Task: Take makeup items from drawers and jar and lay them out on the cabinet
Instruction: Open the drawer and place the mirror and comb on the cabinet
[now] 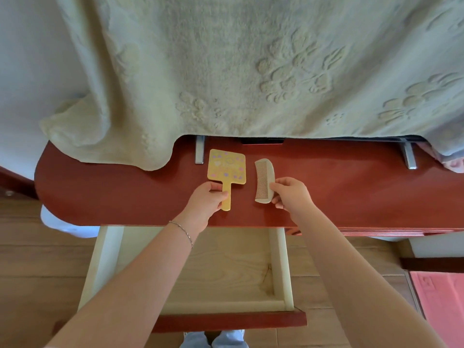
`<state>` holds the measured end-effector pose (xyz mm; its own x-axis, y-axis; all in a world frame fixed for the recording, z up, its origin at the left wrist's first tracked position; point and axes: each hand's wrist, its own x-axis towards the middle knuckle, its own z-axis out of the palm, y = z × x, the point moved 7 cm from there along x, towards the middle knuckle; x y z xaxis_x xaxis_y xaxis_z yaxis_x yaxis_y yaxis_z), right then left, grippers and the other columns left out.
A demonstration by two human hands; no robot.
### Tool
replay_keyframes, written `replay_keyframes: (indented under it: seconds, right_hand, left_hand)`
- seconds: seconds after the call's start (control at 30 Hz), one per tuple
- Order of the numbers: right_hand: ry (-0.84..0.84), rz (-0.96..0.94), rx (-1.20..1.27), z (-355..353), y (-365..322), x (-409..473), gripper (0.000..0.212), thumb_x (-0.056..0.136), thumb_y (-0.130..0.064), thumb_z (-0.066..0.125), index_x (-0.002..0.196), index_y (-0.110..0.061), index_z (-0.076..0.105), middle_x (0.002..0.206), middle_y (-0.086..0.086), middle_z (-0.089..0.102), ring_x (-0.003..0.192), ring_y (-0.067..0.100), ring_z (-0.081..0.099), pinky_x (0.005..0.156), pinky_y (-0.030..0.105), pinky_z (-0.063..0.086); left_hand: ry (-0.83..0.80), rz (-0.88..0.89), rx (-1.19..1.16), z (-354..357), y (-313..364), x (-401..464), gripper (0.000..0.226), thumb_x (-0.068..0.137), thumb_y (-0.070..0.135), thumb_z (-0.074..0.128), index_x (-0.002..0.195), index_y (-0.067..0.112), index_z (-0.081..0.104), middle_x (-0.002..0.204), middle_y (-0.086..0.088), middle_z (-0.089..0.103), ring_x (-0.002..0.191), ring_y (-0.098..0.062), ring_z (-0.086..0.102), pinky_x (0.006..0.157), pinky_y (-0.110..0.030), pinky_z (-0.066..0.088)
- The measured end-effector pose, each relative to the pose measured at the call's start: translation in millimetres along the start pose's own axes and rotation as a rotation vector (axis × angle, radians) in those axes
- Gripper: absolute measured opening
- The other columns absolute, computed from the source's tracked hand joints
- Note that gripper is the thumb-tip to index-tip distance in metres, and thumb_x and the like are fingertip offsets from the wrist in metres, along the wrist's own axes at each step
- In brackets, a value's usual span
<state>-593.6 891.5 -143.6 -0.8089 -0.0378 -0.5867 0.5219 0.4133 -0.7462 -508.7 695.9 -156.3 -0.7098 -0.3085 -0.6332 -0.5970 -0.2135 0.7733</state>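
The left hand (209,197) grips a yellow hand mirror (226,172) by its handle; the right hand (288,193) pinches a pale comb (264,180). Both lie lengthwise, side by side on the red surface (351,192), beyond the open drawer (226,272).

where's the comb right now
In the head view, the comb lies on the red cabinet top, just right of the yellow mirror, pinched by the right hand.

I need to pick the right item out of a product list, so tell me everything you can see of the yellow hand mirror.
The yellow hand mirror is a flat paddle: a rounded square head on a short straight handle, seemingly plastic. Its upturned face shows pale purple and pink dots and faint white markings; no glass is visible. It lies on the red cabinet top, handle toward the person, left of the comb without touching it. The left hand pinches the handle.
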Motion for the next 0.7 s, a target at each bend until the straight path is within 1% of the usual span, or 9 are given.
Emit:
replay_keyframes:
  seconds: [0.1,0.13,0.2,0.27,0.33,0.4,0.43,0.53,0.7]
  right_hand:
    - [0.017,-0.022,-0.083,1,-2,6,0.013,0.089,-0.015,0.054,0.100,-0.012,0.060,0.079,0.006,0.068,0.053,0.010,0.055,0.053,0.024,0.051]
    - [0.022,-0.043,-0.135,2,-4,6,0.015,0.089,-0.015,0.053,0.102,-0.012,0.060,0.079,0.006,0.068,0.053,0.011,0.056,0.056,0.026,0.053]
    - [0.037,-0.106,-0.273,4,-9,5,0.018,0.089,-0.018,0.050,0.105,-0.013,0.057,0.084,0.005,0.068,0.056,0.014,0.060,0.057,0.028,0.054]
    - [0.049,-0.197,-0.420,7,-16,3,0.024,0.091,-0.020,0.046,0.114,-0.018,0.052,0.093,0.003,0.066,0.068,0.019,0.063,0.059,0.032,0.054]
    - [0.041,-0.263,-0.568,13,-20,2,0.038,0.093,-0.019,0.040,0.131,-0.025,0.041,0.097,0.006,0.064,0.075,0.024,0.061,0.055,0.031,0.049]
    - [0.024,-0.293,-0.690,20,-22,1,0.053,0.094,-0.015,0.035,0.142,-0.034,0.026,0.096,0.009,0.063,0.073,0.026,0.059,0.051,0.028,0.042]
    - [0.020,-0.298,-0.735,22,-23,0,0.056,0.093,-0.013,0.034,0.144,-0.036,0.022,0.097,0.010,0.063,0.073,0.026,0.057,0.053,0.028,0.042]
    - [0.034,-0.312,-0.820,25,-22,0,0.057,0.093,-0.011,0.033,0.144,-0.034,0.026,0.107,0.012,0.061,0.083,0.030,0.056,0.065,0.034,0.048]
    - [0.067,-0.351,-0.852,27,-21,-4,0.060,0.092,-0.007,0.035,0.146,-0.029,0.021,0.107,0.011,0.058,0.081,0.027,0.050,0.065,0.032,0.040]
  left_hand:
    - [0.099,0.087,0.239,-2,5,1,0.019,0.084,0.014,0.060,0.102,0.009,0.059,0.095,-0.005,0.063,0.087,-0.020,0.060,0.082,-0.037,0.051]
    - [0.134,0.121,0.326,-3,7,1,0.020,0.083,0.016,0.060,0.103,0.012,0.059,0.095,-0.002,0.062,0.086,-0.019,0.060,0.077,-0.035,0.051]
    - [0.185,0.183,0.475,-3,10,0,0.026,0.083,0.020,0.060,0.109,0.014,0.058,0.096,0.003,0.059,0.083,-0.014,0.057,0.065,-0.024,0.045]
    - [0.206,0.228,0.573,-1,13,-1,0.028,0.084,0.022,0.060,0.111,0.015,0.056,0.087,0.008,0.056,0.079,-0.011,0.053,0.060,-0.020,0.040]
    - [0.219,0.241,0.623,1,15,-1,0.028,0.085,0.022,0.059,0.112,0.015,0.055,0.077,0.011,0.053,0.080,-0.012,0.053,0.065,-0.023,0.042]
    - [0.225,0.249,0.656,2,16,-2,0.029,0.084,0.022,0.059,0.112,0.014,0.055,0.077,0.010,0.054,0.085,-0.015,0.056,0.072,-0.026,0.044]
    - [0.226,0.257,0.673,3,17,-2,0.030,0.084,0.021,0.059,0.113,0.014,0.055,0.081,0.007,0.056,0.087,-0.017,0.057,0.073,-0.027,0.045]
    - [0.224,0.279,0.704,5,19,-5,0.030,0.084,0.018,0.058,0.113,0.014,0.054,0.088,0.004,0.056,0.090,-0.019,0.058,0.074,-0.031,0.046]
    - [0.201,0.296,0.670,2,16,-3,0.029,0.084,0.016,0.058,0.113,0.013,0.053,0.083,0.005,0.055,0.082,-0.015,0.054,0.068,-0.024,0.040]
